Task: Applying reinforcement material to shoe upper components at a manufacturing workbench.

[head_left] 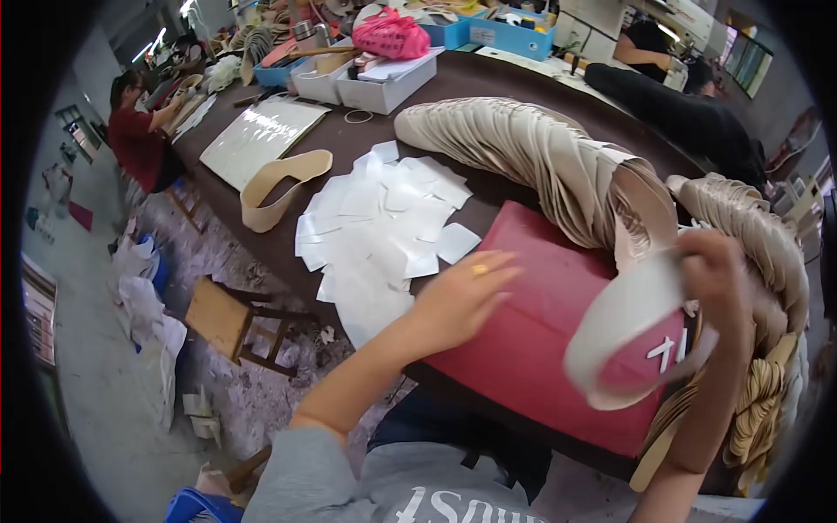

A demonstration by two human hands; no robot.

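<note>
My right hand (711, 270) is closed on the upper edge of a looped cream shoe upper (602, 331), which hangs over the red mat (532, 322) and is smeared by motion. Over the mat's left part my left hand (466, 296) has its fingers stretched out, with nothing seen in them; a ring is on one finger. Beside it spreads a loose pile of thin white pieces (384, 213). A long curved row of nested beige uppers (532, 144) ends just behind the held one. White marks show on the mat through the loop.
One beige upper (270, 196) lies apart near a glossy white board (261, 131). Further back stand white boxes (388, 91) with a pink bag (390, 35). More nested pieces (767, 235) line the right side. A stool (222, 322) stands left; a person (139, 135) works far left.
</note>
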